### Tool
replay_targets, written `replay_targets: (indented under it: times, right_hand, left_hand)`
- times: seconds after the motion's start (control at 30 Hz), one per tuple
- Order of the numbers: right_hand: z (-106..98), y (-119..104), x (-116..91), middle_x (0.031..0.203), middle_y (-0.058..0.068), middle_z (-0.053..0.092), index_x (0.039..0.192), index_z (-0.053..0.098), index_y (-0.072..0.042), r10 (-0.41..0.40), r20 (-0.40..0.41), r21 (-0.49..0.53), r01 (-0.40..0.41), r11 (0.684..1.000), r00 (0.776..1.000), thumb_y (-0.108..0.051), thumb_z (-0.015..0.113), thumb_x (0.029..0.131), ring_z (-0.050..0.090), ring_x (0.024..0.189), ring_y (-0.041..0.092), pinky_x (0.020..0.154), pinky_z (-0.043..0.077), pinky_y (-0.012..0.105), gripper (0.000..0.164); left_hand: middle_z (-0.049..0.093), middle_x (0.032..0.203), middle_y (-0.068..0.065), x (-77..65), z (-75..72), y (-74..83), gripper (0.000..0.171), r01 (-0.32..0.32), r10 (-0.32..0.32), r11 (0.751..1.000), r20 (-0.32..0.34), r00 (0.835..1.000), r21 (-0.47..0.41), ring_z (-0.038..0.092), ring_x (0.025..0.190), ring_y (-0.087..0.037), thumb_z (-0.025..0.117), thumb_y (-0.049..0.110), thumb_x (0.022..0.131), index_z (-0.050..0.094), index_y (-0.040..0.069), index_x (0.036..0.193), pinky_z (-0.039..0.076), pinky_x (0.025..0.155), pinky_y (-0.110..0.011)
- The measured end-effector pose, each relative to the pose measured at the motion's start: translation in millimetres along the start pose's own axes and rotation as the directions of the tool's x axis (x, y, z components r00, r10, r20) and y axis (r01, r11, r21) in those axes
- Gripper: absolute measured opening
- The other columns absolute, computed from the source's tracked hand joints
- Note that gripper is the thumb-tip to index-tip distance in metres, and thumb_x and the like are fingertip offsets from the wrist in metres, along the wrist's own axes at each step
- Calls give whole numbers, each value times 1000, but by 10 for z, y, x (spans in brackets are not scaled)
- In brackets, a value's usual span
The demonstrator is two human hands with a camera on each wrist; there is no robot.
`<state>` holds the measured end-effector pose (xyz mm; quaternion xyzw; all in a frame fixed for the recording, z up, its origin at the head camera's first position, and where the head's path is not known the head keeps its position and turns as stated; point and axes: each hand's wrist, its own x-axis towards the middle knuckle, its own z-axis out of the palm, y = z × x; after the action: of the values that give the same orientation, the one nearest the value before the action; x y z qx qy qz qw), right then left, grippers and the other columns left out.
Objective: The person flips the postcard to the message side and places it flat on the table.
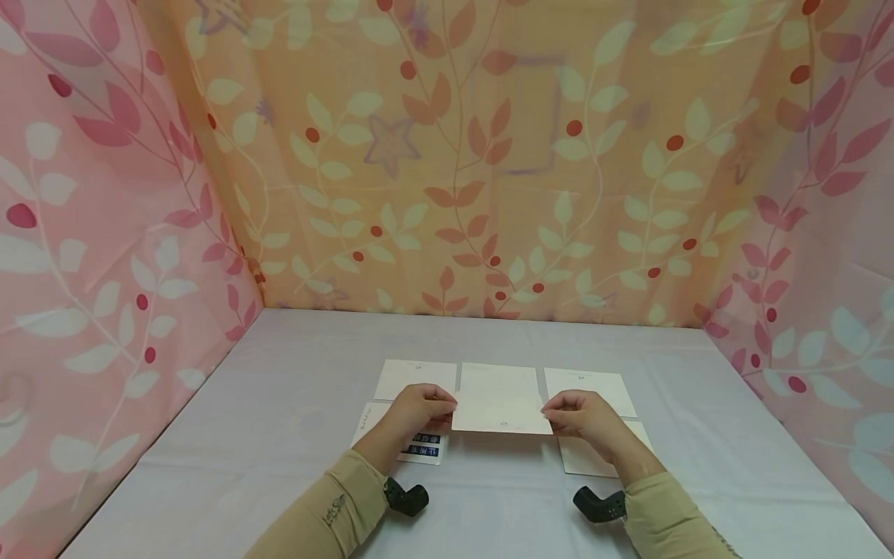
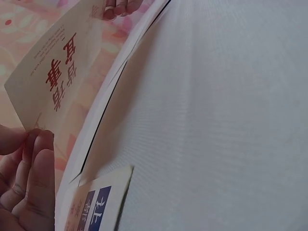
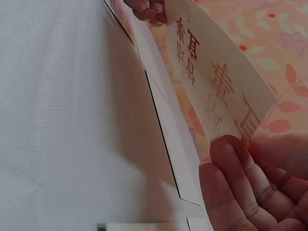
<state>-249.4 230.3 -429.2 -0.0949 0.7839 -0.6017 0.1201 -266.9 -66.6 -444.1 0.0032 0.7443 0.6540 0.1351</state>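
A white card (image 1: 501, 397) is held up above the table by both hands. The left hand (image 1: 422, 407) pinches its left edge near the front corner, between thumb and fingers. On the opposite edge the right hand (image 1: 585, 417) has the same pinching grip. The face toward the head camera is nearly blank, with a small mark near the front edge. Red printed characters cover the underside of the card (image 2: 65, 67) in the left wrist view; they also show in the right wrist view.
Flat on the table lie other cards: a back left one (image 1: 417, 376), a back right one (image 1: 594, 388), a front right one (image 1: 587, 460) and a front left one (image 1: 422, 454) with blue printed blocks. Patterned cloth (image 1: 454, 155) hangs behind the white table (image 1: 244, 435).
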Motion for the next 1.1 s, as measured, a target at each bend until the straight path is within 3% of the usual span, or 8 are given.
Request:
replay_targets:
  times: [0.53,0.8,1.1]
  right_hand:
    - [50,2,30,76,10,66,100,49,5,77,-92,-11,-78,997,993,-5,66,81,63,70,22,67,53,35,28]
    - [43,21,31,76,9,66,100,51,8,76,-63,-15,-77,997,995,-2,63,82,64,71,20,68,54,36,24]
    - [99,-16,2,74,11,65,93,56,5,122,-129,-67,-131,989,984,-3,63,83,61,67,21,65,54,36,14]
  left_hand:
    - [65,69,-9,-23,48,11,19,17,-17,999,-12,1000,-49,61,59,-14,68,2,78,59,-1,95,52,54,-24]
    - [64,70,-8,-16,64,-1,12,34,-34,999,-37,999,6,61,60,-13,67,4,79,60,-1,88,53,56,-25]
    - [64,72,-8,-4,81,-21,11,41,-38,996,-42,998,80,61,60,-13,65,6,82,61,-3,89,53,56,-25]
